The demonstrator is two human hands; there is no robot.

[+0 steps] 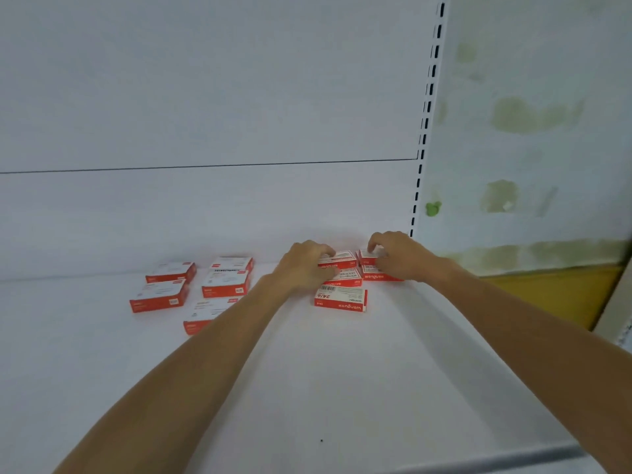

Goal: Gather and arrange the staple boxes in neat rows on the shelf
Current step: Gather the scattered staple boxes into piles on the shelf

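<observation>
Red and white staple boxes lie on a white shelf (325,371). On the right, several sit close together by the back wall. My left hand (304,265) grips the back-left box (342,260) of that group. My right hand (396,256) holds the back-right box (367,258). In front of them lie two more boxes, and one box (340,298) sits nearest to me. On the left, several boxes stand in two loose columns, such as one box (159,295) at the front left. My left forearm hides part of the nearest box (205,318).
The white back panel (205,206) rises behind the boxes. A slotted upright (424,131) marks the shelf's right end, with a stained wall (530,148) beyond it. The shelf's front edge (496,460) runs along the bottom right.
</observation>
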